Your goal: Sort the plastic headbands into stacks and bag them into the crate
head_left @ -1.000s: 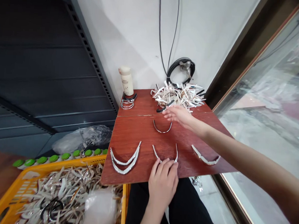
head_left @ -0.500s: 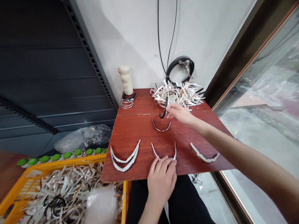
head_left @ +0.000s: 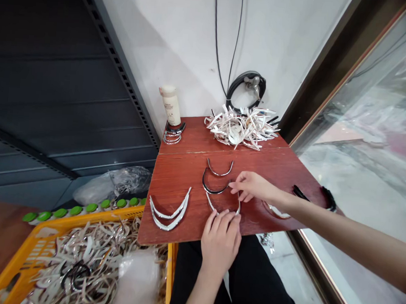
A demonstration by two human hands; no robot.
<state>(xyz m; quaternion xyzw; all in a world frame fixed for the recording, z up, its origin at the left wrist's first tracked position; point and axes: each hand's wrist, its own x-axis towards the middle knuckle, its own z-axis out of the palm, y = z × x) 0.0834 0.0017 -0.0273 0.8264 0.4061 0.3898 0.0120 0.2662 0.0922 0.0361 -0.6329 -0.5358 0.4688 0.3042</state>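
Note:
My right hand (head_left: 252,186) pinches one end of a black curved strip (head_left: 211,190), which lies as a U on the reddish-brown board (head_left: 174,173). Below it, my left hand (head_left: 220,233) presses its fingers over the bottom of a white and silver curved strip (head_left: 209,201); both ends of that strip poke out above the fingertips. From under the left wrist hangs a thin white strip (head_left: 227,286). A smaller silver curved strip (head_left: 219,173) lies just beyond the black one. To the left rests a nested pair of silver-white curved strips (head_left: 167,224).
Under my right forearm lies another curved strip (head_left: 277,212), with black pieces (head_left: 329,198) at the board's right edge. A heap of white strips (head_left: 239,129) and a cream bottle (head_left: 171,106) stand behind. A yellow crate (head_left: 20,260) of strips is at lower left.
My right hand has come nearer and brought the black curved strip down onto the board between the two central strips. My left hand has stayed in place. Black pieces at the right now show.

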